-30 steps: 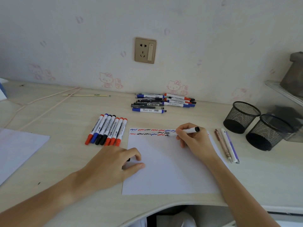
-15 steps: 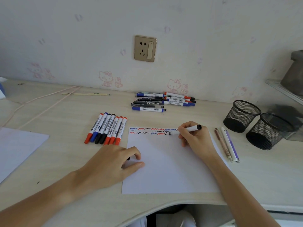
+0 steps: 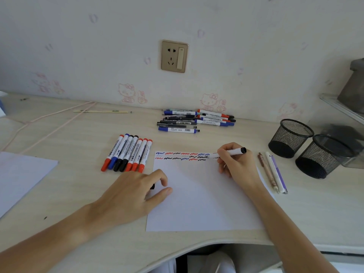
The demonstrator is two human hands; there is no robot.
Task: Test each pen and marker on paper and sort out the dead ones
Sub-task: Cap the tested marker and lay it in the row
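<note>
From the head view, the right hand (image 3: 237, 164) pinches a black marker (image 3: 229, 153) lying sideways, tip left on the paper (image 3: 201, 203). The left hand (image 3: 136, 192) curls around a dark cap (image 3: 152, 186), resting on the paper's left edge. The marker row (image 3: 127, 152) lies nearer the left hand.

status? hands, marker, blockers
Right hand grips black marker, tip on paper. Left hand steadies paper, pinching a cap. Nothing in the way.
</note>
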